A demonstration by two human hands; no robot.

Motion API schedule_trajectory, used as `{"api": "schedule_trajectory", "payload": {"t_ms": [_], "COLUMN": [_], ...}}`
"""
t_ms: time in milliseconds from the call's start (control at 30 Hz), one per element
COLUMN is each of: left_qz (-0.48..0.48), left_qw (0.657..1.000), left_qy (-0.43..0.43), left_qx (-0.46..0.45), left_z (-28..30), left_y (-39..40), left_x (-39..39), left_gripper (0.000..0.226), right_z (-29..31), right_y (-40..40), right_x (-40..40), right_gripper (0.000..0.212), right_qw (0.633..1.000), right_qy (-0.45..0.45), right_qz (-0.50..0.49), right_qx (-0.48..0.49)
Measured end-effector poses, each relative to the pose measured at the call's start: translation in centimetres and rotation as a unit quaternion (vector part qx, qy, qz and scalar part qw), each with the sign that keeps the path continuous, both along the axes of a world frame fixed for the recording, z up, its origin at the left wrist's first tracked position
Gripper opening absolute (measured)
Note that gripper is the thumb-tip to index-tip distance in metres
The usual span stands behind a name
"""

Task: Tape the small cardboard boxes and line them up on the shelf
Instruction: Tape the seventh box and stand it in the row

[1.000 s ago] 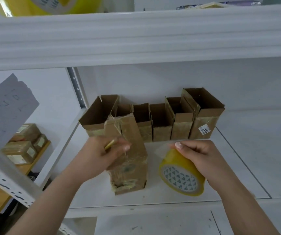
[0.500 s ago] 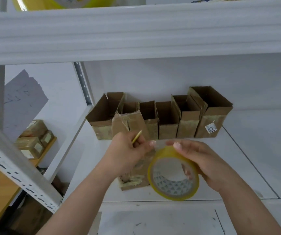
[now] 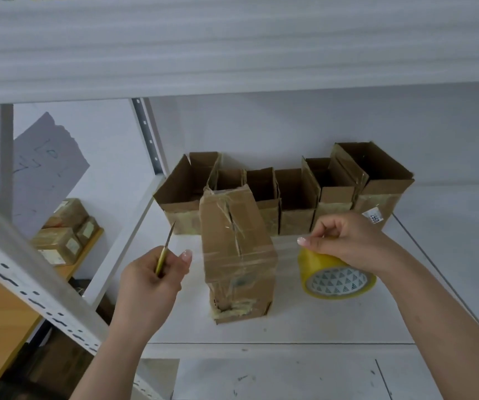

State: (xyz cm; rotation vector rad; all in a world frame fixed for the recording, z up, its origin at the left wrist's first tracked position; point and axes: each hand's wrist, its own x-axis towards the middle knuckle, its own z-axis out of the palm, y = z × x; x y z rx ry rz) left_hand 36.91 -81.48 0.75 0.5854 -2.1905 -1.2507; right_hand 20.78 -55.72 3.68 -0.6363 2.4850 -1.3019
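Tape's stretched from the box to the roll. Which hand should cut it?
Left hand: it holds the blade beside the box. Right hand is busy holding the roll and keeping the tape taut.

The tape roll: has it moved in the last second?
Yes. The tape roll, in the right hand, swung left to the closed box, then back right, trailing tape.

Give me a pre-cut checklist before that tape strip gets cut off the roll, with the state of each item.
1. Blade held in left hand: ok.
2. Tape roll held in right hand: ok.
3. Tape strip stretched between box and roll: ok.
4. Blade at the strip: not ok, it is on the box's far side.
5. Tape pressed flat on box: cannot tell.
6. Box standing on shelf: ok.
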Motion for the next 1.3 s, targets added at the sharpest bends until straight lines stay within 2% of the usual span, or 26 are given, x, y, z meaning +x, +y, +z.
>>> {"api": "schedule_trajectory", "payload": {"t_ms": [233, 300, 467, 567, 667, 867, 1000, 1133, 1167, 1233, 1300], "left_qz": [0.012, 0.008, -0.022, -0.037, -0.039, -0.044, -0.021, 0.02, 0.003, -0.098, -0.217], "left_qw": [1.0, 0.999, 0.987, 0.969, 0.96, 0.968, 0.98, 0.99, 0.992, 0.991, 0.975], "left_qy": [-0.002, -0.007, -0.033, -0.027, -0.028, -0.041, -0.068, 0.027, 0.058, 0.074, 0.013], "left_qx": [0.028, 0.048, 0.153, 0.245, 0.277, 0.244, 0.186, 0.14, 0.115, 0.057, 0.033], "left_z": [-1.8, -2.5, -5.3, -6.8, -7.5, -8.5, -9.2, -5.8, -4.2, -0.4, 2.7], "left_y": [-0.7, -0.8, 0.6, 2.0, 2.9, 4.3, 4.1, 1.7, 1.2, 1.1, 2.1], "left_x": [0.2, 0.0, -0.4, -0.6, -1.0, -1.7, -1.4, -1.4, -1.6, -2.3, -3.9], "left_gripper": [0.039, 0.039, 0.04, 0.043, 0.048, 0.058, 0.065, 0.058, 0.052, 0.046, 0.05], "right_z": [-1.0, -1.7, -4.5, -5.6, -5.8, -5.9, -6.0, -5.7, -5.6, -5.5, -5.4], "right_y": [-1.4, -1.5, -2.3, -2.9, -3.0, -2.8, -2.6, -2.6, -2.6, -2.5, -2.5], "right_x": [-1.5, -1.9, -1.6, -1.3, -1.3, -1.2, -1.3, -1.1, -1.1, -1.2, -1.2], "right_gripper": [0.055, 0.05, 0.045, 0.037, 0.032, 0.042, 0.046, 0.048, 0.046, 0.039, 0.029], "right_qw": [0.999, 0.999, 0.997, 0.996, 0.995, 0.996, 0.996, 0.997, 0.997, 0.997, 0.997], "right_qy": [0.016, 0.009, -0.067, -0.077, -0.083, -0.073, -0.07, -0.069, -0.069, -0.075, -0.08], "right_qz": [0.024, 0.024, 0.022, 0.025, 0.023, 0.012, 0.003, 0.01, 0.011, 0.011, 0.007], "right_qx": [0.026, 0.042, 0.012, -0.022, -0.04, -0.05, -0.046, -0.03, -0.025, -0.021, -0.011]}}
